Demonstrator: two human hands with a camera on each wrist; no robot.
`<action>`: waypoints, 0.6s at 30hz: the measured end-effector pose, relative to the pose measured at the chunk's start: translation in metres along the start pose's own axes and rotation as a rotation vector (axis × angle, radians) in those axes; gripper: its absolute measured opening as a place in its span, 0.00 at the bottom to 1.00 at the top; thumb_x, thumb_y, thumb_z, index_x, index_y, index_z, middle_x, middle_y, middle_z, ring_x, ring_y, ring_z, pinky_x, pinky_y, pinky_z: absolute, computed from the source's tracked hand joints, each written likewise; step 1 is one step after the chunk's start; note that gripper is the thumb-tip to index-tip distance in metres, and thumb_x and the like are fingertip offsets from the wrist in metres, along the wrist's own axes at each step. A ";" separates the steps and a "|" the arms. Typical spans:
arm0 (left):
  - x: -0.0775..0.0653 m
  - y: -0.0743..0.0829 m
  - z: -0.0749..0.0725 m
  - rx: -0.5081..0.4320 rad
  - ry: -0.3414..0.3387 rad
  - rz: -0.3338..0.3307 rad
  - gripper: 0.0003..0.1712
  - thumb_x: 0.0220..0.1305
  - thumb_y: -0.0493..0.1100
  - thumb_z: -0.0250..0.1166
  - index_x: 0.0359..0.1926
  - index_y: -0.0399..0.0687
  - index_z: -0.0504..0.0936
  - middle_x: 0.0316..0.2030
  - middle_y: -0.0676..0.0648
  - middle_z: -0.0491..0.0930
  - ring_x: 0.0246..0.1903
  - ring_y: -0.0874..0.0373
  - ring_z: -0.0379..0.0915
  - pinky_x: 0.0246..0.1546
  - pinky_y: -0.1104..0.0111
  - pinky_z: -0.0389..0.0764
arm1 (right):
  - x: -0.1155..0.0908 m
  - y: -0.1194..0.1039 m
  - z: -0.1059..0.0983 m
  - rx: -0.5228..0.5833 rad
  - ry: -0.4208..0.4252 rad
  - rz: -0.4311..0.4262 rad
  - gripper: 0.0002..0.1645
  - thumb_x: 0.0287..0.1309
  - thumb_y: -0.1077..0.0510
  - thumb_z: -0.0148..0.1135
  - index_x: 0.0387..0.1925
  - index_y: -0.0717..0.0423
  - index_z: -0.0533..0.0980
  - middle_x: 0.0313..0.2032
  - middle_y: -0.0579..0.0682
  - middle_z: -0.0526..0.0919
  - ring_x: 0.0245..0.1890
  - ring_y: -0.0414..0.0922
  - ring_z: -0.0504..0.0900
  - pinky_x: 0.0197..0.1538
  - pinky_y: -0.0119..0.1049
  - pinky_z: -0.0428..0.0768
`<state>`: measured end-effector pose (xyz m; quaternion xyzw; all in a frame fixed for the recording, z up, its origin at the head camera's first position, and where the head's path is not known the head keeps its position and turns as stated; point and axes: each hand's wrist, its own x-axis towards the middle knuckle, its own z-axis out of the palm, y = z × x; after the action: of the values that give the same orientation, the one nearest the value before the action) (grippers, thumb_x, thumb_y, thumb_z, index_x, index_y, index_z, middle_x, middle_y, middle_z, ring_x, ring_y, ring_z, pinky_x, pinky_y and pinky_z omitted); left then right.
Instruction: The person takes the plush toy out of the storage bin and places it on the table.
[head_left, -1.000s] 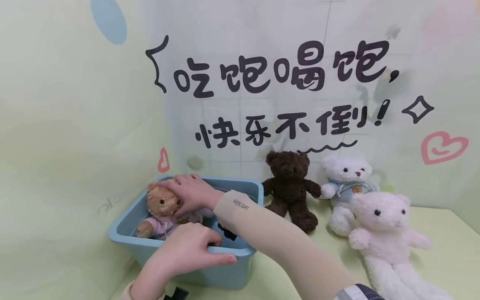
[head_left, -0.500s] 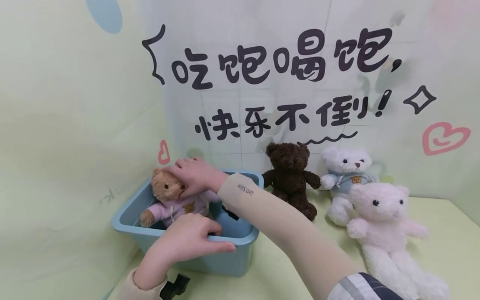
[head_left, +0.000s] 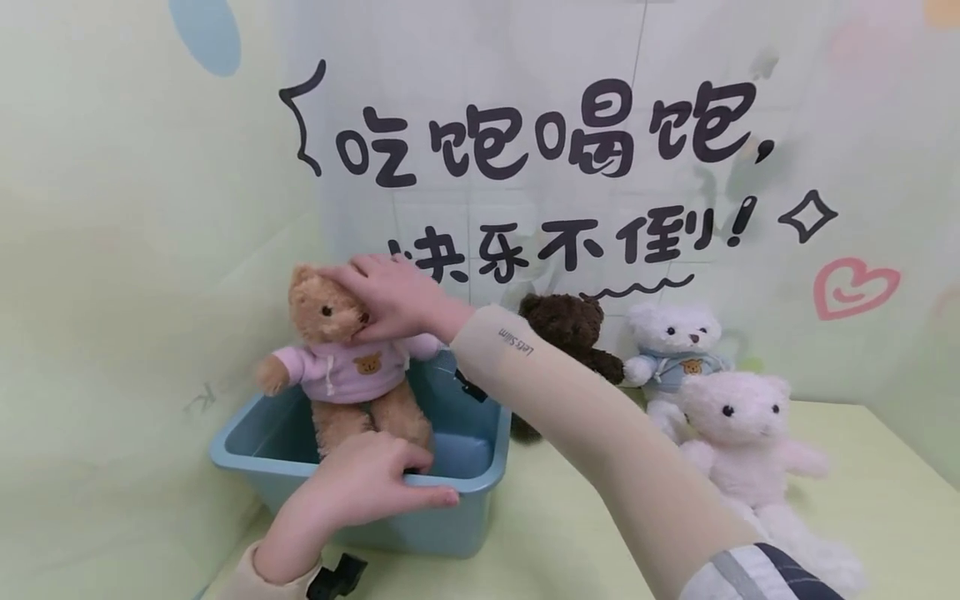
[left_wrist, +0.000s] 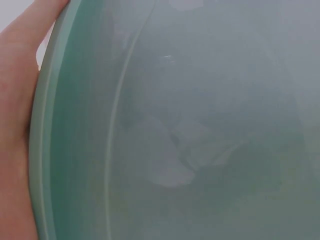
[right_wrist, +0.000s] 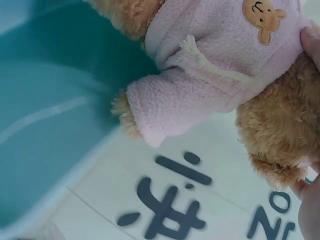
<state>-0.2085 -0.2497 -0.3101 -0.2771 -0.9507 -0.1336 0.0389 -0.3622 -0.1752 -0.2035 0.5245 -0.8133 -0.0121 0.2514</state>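
Note:
A light-brown teddy bear point(head_left: 352, 371) in a pink hoodie stands upright at the blue plastic tub point(head_left: 420, 525), its lower legs still inside the walls. My right hand point(head_left: 397, 292) grips its head from the side, thumb near the muzzle and fingers behind. In the right wrist view, the bear's hoodie point(right_wrist: 200, 75) fills the upper middle, and part of its head shows between thumb and fingers. My left hand point(head_left: 371, 479) holds the tub's near rim, fingers curled over inside and thumb along the outside. The left wrist view shows the tub's outer wall point(left_wrist: 215, 100) close up.
To the right on the pale green table point(head_left: 570, 533) sit a dark brown teddy bear point(head_left: 562, 321), a white one in a blue hoodie point(head_left: 678, 333) and a pale pink one point(head_left: 742, 442). A printed backdrop point(head_left: 510, 50) rises behind; my right forearm partly covers the dark bear.
My right hand has raised the light-brown teddy bear, so its hoodie and legs now show above the tub's rim. The left hand keeps its hold on the rim.

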 end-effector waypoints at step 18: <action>0.001 0.000 0.004 0.033 0.009 -0.037 0.31 0.43 0.77 0.49 0.09 0.59 0.59 0.07 0.60 0.51 0.08 0.66 0.45 0.10 0.71 0.49 | -0.028 0.056 -0.093 -0.162 0.139 0.094 0.56 0.35 0.22 0.51 0.65 0.37 0.47 0.49 0.44 0.67 0.47 0.39 0.67 0.45 0.34 0.64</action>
<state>-0.2096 -0.2484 -0.3141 -0.2581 -0.9576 -0.1197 0.0453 -0.3614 -0.1031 -0.1179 0.4632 -0.8140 -0.0298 0.3492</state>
